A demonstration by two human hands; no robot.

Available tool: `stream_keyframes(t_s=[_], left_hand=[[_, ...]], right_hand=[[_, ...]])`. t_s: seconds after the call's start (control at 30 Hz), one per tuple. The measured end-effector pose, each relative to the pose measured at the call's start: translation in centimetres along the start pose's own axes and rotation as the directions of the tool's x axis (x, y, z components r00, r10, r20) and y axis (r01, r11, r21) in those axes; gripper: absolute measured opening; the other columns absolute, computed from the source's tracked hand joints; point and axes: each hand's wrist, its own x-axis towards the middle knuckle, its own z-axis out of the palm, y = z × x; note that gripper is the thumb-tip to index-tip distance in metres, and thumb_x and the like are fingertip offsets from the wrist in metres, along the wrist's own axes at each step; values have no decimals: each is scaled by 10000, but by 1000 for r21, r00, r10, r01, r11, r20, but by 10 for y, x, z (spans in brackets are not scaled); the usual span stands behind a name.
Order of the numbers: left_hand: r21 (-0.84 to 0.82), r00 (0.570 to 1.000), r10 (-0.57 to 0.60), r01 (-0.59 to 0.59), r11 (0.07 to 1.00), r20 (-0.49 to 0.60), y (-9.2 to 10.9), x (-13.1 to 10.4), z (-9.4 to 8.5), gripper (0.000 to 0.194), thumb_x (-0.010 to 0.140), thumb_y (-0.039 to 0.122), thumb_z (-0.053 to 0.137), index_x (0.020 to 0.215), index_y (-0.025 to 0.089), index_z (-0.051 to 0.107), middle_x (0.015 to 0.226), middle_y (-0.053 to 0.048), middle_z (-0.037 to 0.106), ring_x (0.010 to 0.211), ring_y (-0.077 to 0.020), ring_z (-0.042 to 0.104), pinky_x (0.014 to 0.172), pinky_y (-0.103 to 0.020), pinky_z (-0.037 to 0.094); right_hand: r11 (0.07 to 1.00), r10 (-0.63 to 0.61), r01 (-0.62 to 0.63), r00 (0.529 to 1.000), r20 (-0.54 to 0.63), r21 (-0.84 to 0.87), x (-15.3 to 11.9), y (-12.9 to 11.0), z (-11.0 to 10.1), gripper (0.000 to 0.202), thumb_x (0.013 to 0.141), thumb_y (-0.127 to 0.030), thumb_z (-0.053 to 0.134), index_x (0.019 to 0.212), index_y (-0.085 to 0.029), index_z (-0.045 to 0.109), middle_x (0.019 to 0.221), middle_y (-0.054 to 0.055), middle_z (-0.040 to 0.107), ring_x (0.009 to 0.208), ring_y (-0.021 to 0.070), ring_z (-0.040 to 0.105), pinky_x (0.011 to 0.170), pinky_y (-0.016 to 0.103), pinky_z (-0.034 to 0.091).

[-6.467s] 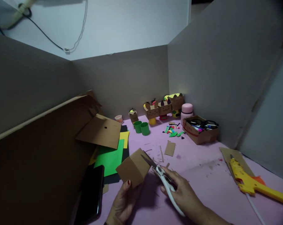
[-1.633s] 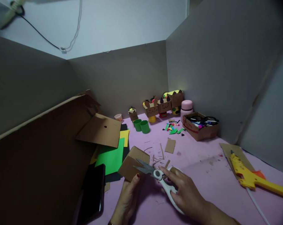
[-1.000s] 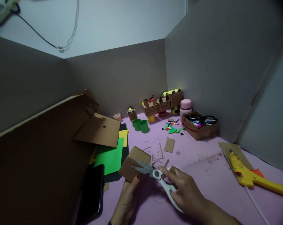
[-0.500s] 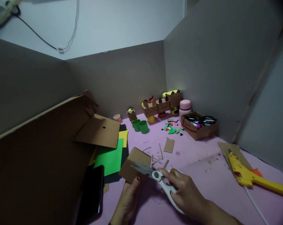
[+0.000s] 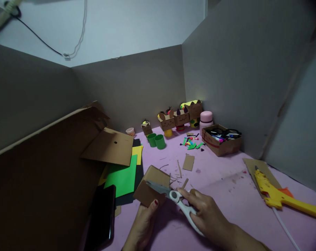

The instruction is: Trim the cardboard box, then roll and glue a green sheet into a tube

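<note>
My left hand [image 5: 145, 219] grips a folded piece of brown cardboard [image 5: 145, 193] from below, its thumb with a red nail against the near edge. In my right hand [image 5: 206, 212] is a pair of white-handled scissors [image 5: 182, 205], fingers wrapped round the handles. The blades lie over the cardboard and point left; they look closed or almost so. Thin cardboard scraps [image 5: 179, 169] are strewn just beyond the scissors. A small cardboard rectangle [image 5: 188, 162] lies flat farther off.
A yellow glue gun [image 5: 275, 195] rests at the right, partly on cardboard. Behind stand a box of pens [image 5: 222, 143], a pink flask [image 5: 206, 120], two green cups [image 5: 160, 142] and cardboard animal figures [image 5: 182, 118]. Left are a dark phone [image 5: 101, 218], green sheet [image 5: 123, 176] and large cardboard [image 5: 43, 181].
The scissor blades, slightly parted before, have come together over the cardboard. The cardboard in my left hand has tilted and shifted slightly right.
</note>
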Motion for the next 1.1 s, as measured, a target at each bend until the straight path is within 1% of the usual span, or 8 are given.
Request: stream_keyframes(t_s=[0.13, 0.27, 0.4, 0.53, 0.67, 0.9, 1.0, 1.1], left_hand=[[-11, 1000, -17, 17, 1000, -16, 0, 0, 0, 545, 718, 277, 763, 1229, 185, 597, 1198, -131, 676, 1186, -304, 550, 1097, -450, 309], [-48, 1000, -14, 13, 999, -28, 0, -1, -2, 609, 669, 272, 804, 1233, 196, 588, 1118, -109, 714, 1113, -286, 604, 1029, -418, 403], [-131, 982, -94, 72, 989, -167, 2, -2, -5, 626, 558, 259, 872, 1135, 207, 635, 940, -51, 761, 902, -222, 690, 825, -319, 526], [-192, 933, -167, 109, 975, -320, 8, -1, -3, 527, 562, 186, 861, 1046, 198, 652, 858, -22, 766, 739, -171, 707, 653, -250, 538], [-203, 921, -122, 48, 978, -371, 13, -1, 0, 477, 607, 114, 812, 1043, 199, 636, 842, -19, 760, 700, -167, 707, 623, -255, 548], [-215, 926, -95, 15, 976, -366, 16, -3, 5, 461, 639, 116, 777, 1065, 195, 619, 852, -33, 745, 714, -189, 714, 641, -281, 576], [-228, 926, -114, 32, 973, -359, 17, -3, 5, 409, 645, 107, 766, 1023, 182, 627, 850, -45, 744, 706, -196, 718, 621, -275, 580], [-239, 933, -107, 23, 971, -343, 17, -3, 4, 391, 652, 101, 759, 1011, 175, 624, 862, -57, 746, 723, -209, 722, 625, -279, 585]], right_hand=[[999, -11, 12, 1000, -23, 32, 1, 0, 1, 540, 770, -113, 518, 1301, -204, 557, 862, 90, 678, 775, 230, 634, 710, 348, 514], [995, 5, -4, 1000, -4, 100, 1, -5, 0, 499, 791, -180, 557, 1289, -174, 572, 869, 109, 689, 769, 226, 639, 707, 338, 515], [973, 63, -63, 998, 10, 224, 3, -8, 1, 522, 752, -222, 635, 1270, -186, 591, 897, 94, 702, 801, 230, 642, 746, 349, 512], [929, 171, -170, 985, 27, 330, 7, -9, 2, 527, 700, -185, 671, 1223, -229, 627, 922, 52, 727, 814, 220, 649, 768, 333, 511], [942, 196, -199, 980, 38, 271, 8, -5, 3, 468, 686, -142, 641, 1136, -268, 673, 819, 19, 736, 741, 209, 657, 718, 316, 516], [983, 182, -176, 975, -130, 57, 6, 14, 14, 524, 691, -182, 621, 1207, -270, 635, 939, 57, 747, 810, 240, 687, 742, 350, 530], [981, 191, -186, 974, -123, 54, 7, 14, 14, 528, 681, -175, 619, 1201, -267, 638, 960, 62, 748, 831, 245, 690, 764, 364, 528], [968, 230, -222, 971, -60, 115, 9, 10, 9, 535, 684, -170, 624, 1211, -262, 630, 979, 63, 747, 850, 247, 688, 782, 364, 523]])
